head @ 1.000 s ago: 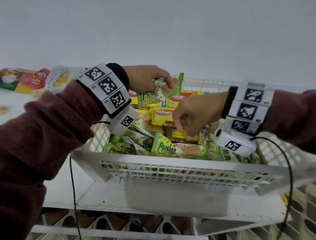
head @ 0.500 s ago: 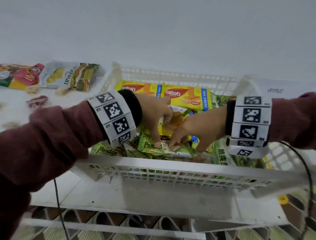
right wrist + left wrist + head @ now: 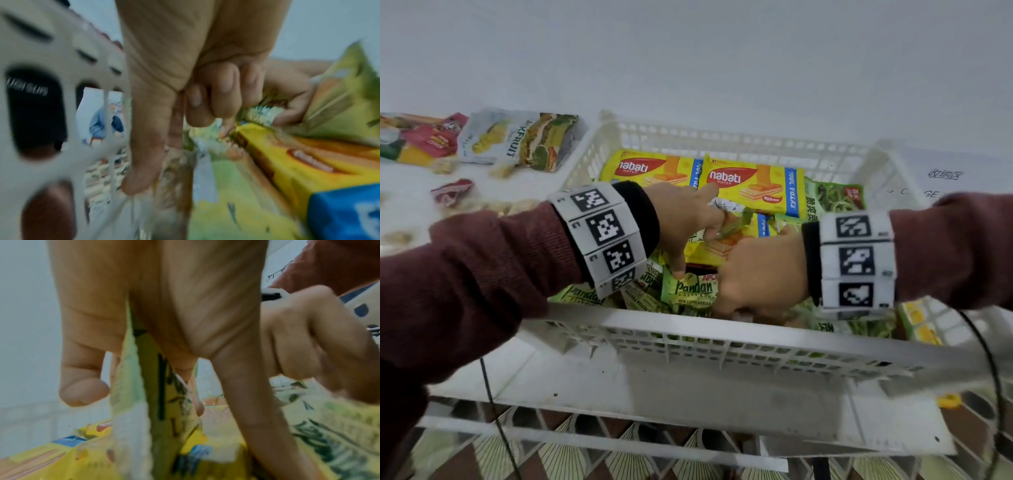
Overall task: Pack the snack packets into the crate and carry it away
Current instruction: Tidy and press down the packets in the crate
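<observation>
Since half a second ago, both hands are seen deeper among the packets, and the left hand (image 3: 685,219) is now closed on a green packet (image 3: 736,222) where earlier its fingers were pressed down onto the pile. In the left wrist view that green packet (image 3: 131,386) is held upright between the thumb (image 3: 82,386) and the other fingers, its serrated edge running up into the palm. The left index finger is stretched down and touches a Pandan packet (image 3: 693,289) lying flat near the front wall of the white crate (image 3: 722,337).

The right hand (image 3: 760,274) is placed just beside the left, over the same front part of the pile. In the right wrist view its fingers (image 3: 222,91) are curled and a crumpled packet end (image 3: 261,113) is pinched in them, while the thumb points down beside the crate's perforated wall (image 3: 61,81).

Two yellow Nabati wafer packs (image 3: 753,186) are laid side by side at the back of the crate, well clear of both hands. A jackfruit bag (image 3: 517,140) and other loose packets (image 3: 421,140) are left on the white table (image 3: 688,387), outside the crate to its left.
</observation>
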### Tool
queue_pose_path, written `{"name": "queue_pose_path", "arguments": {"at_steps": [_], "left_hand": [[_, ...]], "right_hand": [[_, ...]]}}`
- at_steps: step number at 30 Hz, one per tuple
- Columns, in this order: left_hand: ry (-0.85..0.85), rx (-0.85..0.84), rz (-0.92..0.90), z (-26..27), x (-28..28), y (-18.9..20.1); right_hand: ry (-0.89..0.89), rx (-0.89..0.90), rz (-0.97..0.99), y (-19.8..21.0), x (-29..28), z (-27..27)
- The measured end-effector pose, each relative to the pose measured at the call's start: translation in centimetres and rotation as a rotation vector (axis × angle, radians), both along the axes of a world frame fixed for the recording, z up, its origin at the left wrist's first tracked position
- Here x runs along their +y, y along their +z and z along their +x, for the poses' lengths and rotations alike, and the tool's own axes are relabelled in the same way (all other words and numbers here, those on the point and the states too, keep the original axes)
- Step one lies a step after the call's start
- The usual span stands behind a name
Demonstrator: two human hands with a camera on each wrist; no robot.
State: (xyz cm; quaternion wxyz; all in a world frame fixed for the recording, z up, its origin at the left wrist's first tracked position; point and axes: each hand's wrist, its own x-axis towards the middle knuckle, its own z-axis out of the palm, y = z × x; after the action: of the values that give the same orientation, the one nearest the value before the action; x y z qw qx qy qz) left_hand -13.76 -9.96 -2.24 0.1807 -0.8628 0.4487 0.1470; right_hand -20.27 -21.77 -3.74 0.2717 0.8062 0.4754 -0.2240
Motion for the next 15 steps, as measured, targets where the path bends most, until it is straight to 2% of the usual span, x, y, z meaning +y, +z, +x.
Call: {"name": "queue_pose_path", "arguments": {"at_steps": [4,7,9,11,15], "left_hand": [[0.014,0.021,-0.007,0.1,-0.1,0.1],[0.064,0.105,-0.081,0.4,-0.2,0.5],[0.076,0.145,-0.143,0.6,-0.2,0.6],[0.083,0.181,-0.192,0.9,-0.2,0.7],[0.096,0.228,-0.228,1.3,-0.5,1.1]], "right_hand": [[-0.229,0.340,0.485,3.0,-1.3,-0.4],[-0.499,0.429,0.619,4.2,-2.9,-0.4],[-0.638,0.428,0.523,4.5,-3.8,-0.1],[-0.687,0.369,0.282,3.8,-4.1,-0.1],[-0.553,0.241,-0.139,1.4,-2.8,-0.9]]}}
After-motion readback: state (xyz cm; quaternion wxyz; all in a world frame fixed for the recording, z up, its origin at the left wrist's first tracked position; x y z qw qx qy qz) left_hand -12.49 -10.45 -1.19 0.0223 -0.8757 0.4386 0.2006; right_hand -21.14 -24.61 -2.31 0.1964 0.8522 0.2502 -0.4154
